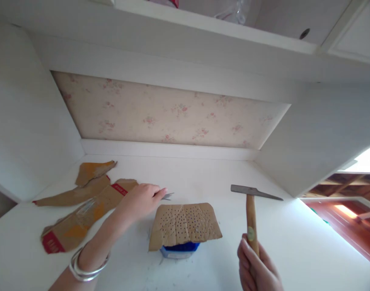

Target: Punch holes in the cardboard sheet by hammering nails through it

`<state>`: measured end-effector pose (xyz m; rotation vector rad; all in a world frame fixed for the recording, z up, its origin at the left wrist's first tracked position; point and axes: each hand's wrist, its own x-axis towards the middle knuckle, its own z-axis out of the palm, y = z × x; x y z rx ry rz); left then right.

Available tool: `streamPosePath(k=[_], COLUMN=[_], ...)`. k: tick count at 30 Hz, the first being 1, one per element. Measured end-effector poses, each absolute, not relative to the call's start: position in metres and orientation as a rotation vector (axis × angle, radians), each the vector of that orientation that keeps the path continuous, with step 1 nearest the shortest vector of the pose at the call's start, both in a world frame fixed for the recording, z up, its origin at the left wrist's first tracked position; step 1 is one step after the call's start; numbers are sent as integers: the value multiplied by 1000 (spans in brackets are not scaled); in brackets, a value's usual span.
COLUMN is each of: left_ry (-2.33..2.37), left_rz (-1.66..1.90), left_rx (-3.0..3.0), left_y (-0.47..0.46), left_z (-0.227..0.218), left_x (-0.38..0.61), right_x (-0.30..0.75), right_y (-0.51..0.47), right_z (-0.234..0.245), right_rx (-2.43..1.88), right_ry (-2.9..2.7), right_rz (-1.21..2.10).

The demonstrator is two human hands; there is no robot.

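White tabletop (pixel 199 178): pierced brown cardboard (pixel 185 224)
Right hand (pixel 257 264): clamped on wooden-handled grey hammer (pixel 250 212)
Left hand (pixel 146 199): at thin grey nails (pixel 168 196), grip unclear

My left hand (pixel 146 198) at a small pile of thin grey metal pins (pixel 168 196), my right hand (pixel 257 266) gripping a wooden-handled hammer with a narrow dark metal head (pixel 250 208).
I'm facing a white flat work surface (pixel 297 238) backed by a cream panel with pink flowers (pixel 172 117); whether my left fingers pinch any pins is hidden. Between my hands, a brown cardboard sheet dotted with small holes (pixel 186 224) lies over a blue plastic container (pixel 179 254). Torn brown cardboard pieces with red printed patches (pixel 89 216) lie left, beyond my wrist's silver bangles (pixel 75 267).
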<state>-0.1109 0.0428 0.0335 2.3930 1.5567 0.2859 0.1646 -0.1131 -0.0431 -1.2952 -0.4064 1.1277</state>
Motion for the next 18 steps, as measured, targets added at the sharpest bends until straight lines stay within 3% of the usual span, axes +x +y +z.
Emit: streamPosePath(k=[2,6,18], left_ry=[1637,1717,1636], left_rz=[31,-133,-202], left_rx=[2395,2350,2354], left_y=[52,63,83], left_z=[20,-7,-44], left_x=[-123,-137,-135], right_x=[166,169,175], right_y=[-105,-101,-100], right_z=[-51,-67,-73], right_rx=[-1294,-1339,-1339], right_ry=[-414,-406,-514], right_rz=[1124,1143,1177])
